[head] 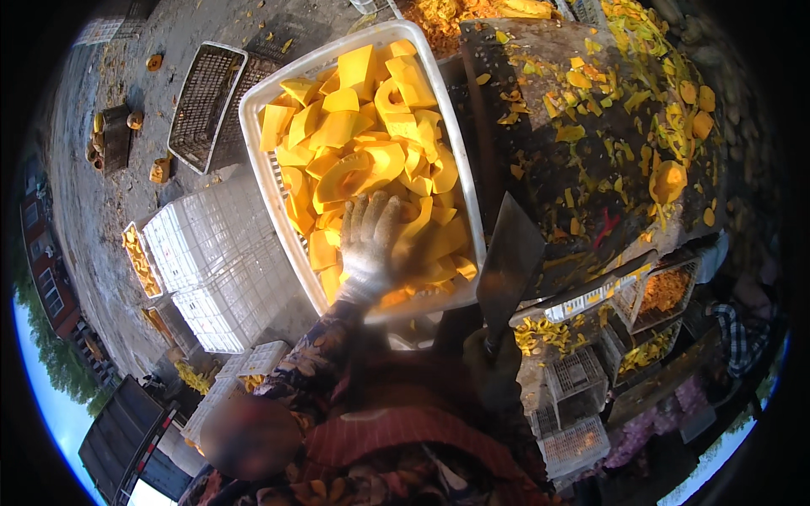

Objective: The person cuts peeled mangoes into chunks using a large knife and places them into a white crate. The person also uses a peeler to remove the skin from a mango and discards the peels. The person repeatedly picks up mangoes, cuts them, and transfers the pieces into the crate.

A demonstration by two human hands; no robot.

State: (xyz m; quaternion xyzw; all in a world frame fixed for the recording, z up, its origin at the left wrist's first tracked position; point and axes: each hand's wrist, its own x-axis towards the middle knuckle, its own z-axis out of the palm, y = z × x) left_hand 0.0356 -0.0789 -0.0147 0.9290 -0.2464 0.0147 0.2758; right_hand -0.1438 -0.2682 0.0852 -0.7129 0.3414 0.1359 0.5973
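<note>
A large white plastic crate (253, 136) full of cut, peeled pumpkin chunks (332, 129) stands before me. My left hand (369, 243), in a pale knit glove, lies palm down on the chunks near the crate's close end, its fingers stretched forward; whether it grips a piece cannot be told. In shadow at the crate's near right corner, my right hand (492, 364) holds a broad-bladed cleaver (511, 259) by its handle, with the blade pointing up and forward. The blade is beside the crate rim, over the edge of a dark work table (557, 171).
Peel scraps (633, 101), a hollow pumpkin piece (668, 181) and a red peeler-like tool (607, 228) lie on the table. Stacked white crates (215, 259) and an upright dark-meshed crate (207, 107) stand left. More crates (577, 379) are at right, near a person in a checked sleeve (739, 338).
</note>
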